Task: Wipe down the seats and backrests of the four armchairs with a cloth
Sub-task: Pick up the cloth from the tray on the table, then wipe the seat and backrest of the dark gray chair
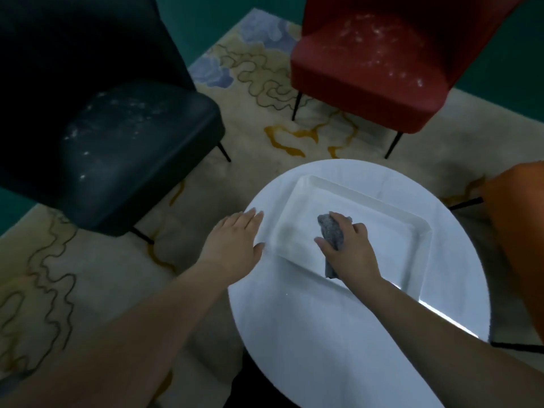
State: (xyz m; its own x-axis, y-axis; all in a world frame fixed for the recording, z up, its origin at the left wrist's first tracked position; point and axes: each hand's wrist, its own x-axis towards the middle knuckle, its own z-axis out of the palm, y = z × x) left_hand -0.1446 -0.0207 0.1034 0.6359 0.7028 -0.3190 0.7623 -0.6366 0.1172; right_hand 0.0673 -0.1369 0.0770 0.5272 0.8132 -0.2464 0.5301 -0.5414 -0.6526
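Cloth, grey and bunched, is gripped by the right hand over the white tray; left hand lies flat on the bench, fingers straight

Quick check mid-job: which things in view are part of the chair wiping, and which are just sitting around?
Part of the job:
- grey cloth, gripped by the right hand
- dark armchair, seat speckled white
- red armchair, seat speckled white
- orange armchair, only its edge shows

Just around:
- white tray
- round white table, left hand flat on its edge
- patterned rug
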